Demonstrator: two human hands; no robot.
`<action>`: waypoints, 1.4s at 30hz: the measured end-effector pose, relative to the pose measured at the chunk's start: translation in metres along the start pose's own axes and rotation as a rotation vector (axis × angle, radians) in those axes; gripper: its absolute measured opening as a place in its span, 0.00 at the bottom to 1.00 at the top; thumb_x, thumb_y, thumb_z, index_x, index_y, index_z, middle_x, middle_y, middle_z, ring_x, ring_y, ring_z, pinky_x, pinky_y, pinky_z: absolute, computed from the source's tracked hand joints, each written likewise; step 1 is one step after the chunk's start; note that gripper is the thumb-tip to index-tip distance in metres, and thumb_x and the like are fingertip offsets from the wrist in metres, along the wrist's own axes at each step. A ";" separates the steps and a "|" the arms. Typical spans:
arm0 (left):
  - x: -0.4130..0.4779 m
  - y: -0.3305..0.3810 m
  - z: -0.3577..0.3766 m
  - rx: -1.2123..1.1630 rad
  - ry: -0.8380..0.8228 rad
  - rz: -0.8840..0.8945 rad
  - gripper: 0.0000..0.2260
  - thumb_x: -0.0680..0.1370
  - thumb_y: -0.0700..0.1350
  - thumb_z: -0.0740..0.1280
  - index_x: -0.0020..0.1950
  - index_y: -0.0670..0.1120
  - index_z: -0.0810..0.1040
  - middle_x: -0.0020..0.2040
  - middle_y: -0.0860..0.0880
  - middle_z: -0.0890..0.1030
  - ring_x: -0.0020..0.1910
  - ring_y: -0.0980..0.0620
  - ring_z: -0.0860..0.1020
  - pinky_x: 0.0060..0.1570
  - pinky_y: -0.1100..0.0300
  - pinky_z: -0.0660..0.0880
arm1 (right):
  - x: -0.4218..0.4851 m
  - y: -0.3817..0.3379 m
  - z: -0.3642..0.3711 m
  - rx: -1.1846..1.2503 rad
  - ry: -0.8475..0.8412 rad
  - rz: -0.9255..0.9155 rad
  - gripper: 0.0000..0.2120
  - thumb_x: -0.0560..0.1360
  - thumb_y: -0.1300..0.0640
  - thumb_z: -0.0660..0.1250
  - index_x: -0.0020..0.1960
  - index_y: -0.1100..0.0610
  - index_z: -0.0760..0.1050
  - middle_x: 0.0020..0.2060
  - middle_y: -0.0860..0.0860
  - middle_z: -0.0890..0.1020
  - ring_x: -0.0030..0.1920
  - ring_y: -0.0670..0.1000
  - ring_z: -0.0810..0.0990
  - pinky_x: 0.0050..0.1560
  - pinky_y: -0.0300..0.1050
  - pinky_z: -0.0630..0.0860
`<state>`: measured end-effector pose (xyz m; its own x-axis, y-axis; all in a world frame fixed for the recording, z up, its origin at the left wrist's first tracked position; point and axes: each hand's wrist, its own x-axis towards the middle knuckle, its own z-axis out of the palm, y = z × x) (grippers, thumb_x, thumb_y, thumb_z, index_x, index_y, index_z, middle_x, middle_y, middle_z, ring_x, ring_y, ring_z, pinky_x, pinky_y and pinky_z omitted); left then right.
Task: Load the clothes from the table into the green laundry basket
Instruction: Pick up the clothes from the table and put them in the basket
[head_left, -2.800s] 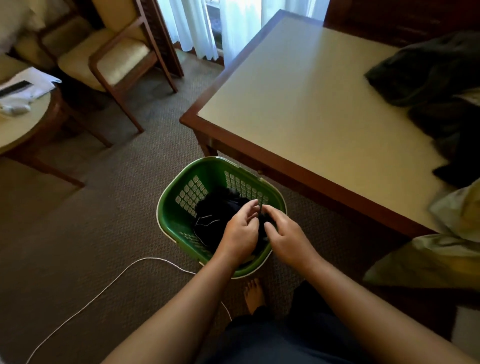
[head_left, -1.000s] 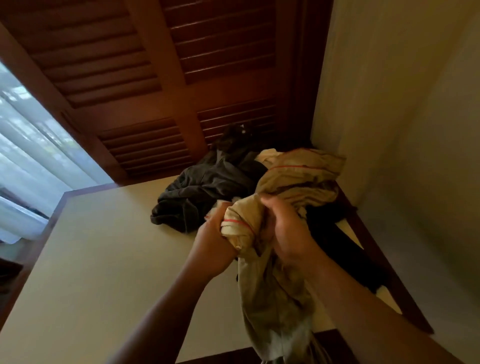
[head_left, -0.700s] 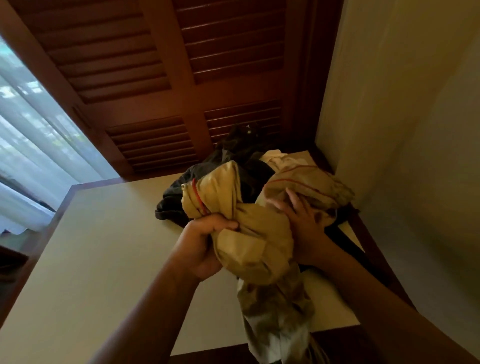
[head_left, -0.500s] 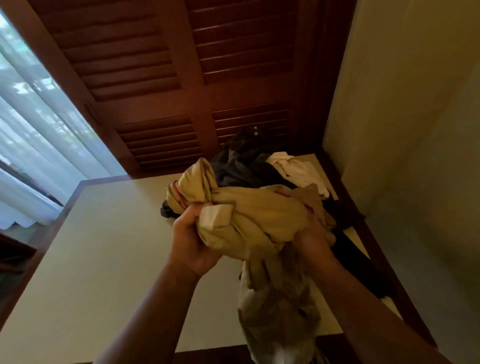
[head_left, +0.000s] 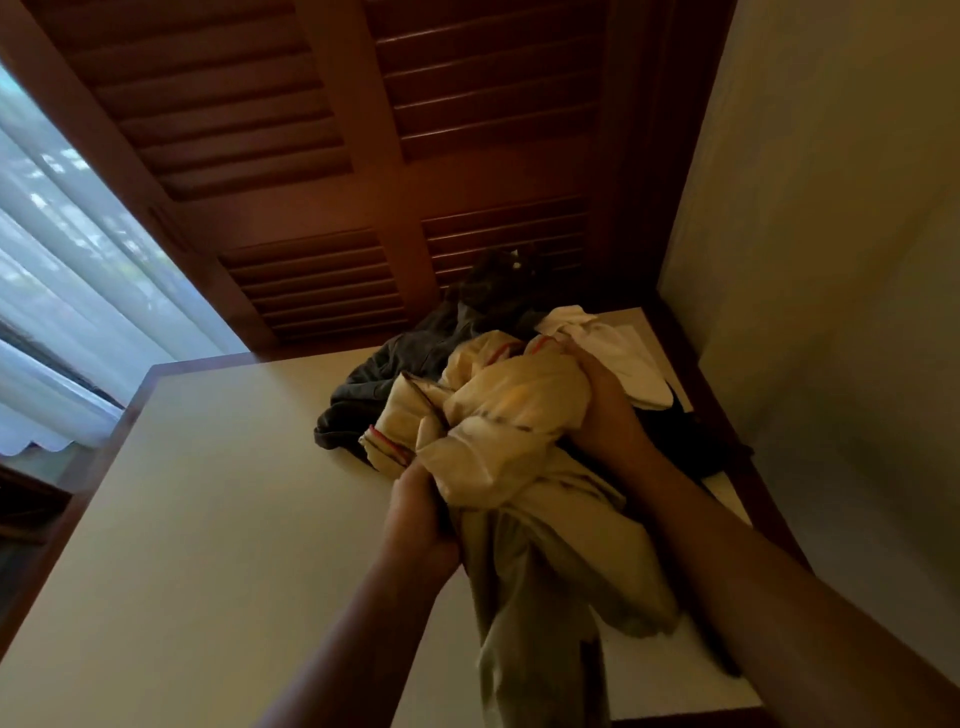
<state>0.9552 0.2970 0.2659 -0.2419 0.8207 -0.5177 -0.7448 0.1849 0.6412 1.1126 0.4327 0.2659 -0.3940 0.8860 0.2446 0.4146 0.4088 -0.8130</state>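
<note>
A bunched cream garment with thin red stripes (head_left: 509, 415) is held above the table (head_left: 208, 519); a long part of it hangs down toward the table's near edge. My left hand (head_left: 421, 525) grips it from below and my right hand (head_left: 602, 410) grips its right side. Behind it on the table lie a dark grey garment (head_left: 410, 358), a white cloth (head_left: 618, 348) and a black garment (head_left: 696, 441). The green laundry basket is out of view.
Brown louvred shutters (head_left: 311, 156) stand behind the table's far edge. A white curtain (head_left: 62, 312) covers the window at the left. A pale wall (head_left: 831, 260) runs along the table's right side.
The view swung from the basket on the floor up to the table. Both hands took hold of the cream garment, gathered it into a bundle and lifted it off the pile.
</note>
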 end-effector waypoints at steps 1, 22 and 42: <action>0.005 0.003 0.003 0.002 0.026 0.032 0.20 0.79 0.49 0.70 0.69 0.42 0.79 0.61 0.37 0.84 0.58 0.38 0.85 0.52 0.45 0.84 | 0.012 0.014 -0.003 -0.131 -0.055 0.015 0.27 0.75 0.54 0.69 0.72 0.59 0.69 0.64 0.54 0.76 0.59 0.51 0.76 0.63 0.56 0.76; 0.071 -0.005 -0.038 0.342 0.330 0.304 0.33 0.68 0.47 0.77 0.72 0.57 0.74 0.65 0.47 0.82 0.63 0.44 0.81 0.64 0.38 0.78 | 0.071 0.072 -0.007 0.008 -0.248 0.864 0.30 0.76 0.41 0.69 0.71 0.58 0.73 0.64 0.58 0.78 0.59 0.60 0.78 0.58 0.50 0.76; -0.030 0.034 -0.108 -0.137 0.235 0.187 0.14 0.84 0.44 0.65 0.68 0.44 0.80 0.62 0.37 0.84 0.60 0.37 0.84 0.59 0.42 0.81 | -0.003 -0.121 -0.017 1.210 0.102 0.277 0.21 0.84 0.49 0.56 0.74 0.56 0.70 0.69 0.58 0.77 0.67 0.60 0.78 0.63 0.61 0.77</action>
<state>0.8702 0.2206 0.2417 -0.5077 0.6832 -0.5248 -0.7464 -0.0447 0.6640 1.0771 0.3845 0.3727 -0.3265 0.9451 -0.0164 -0.5694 -0.2105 -0.7946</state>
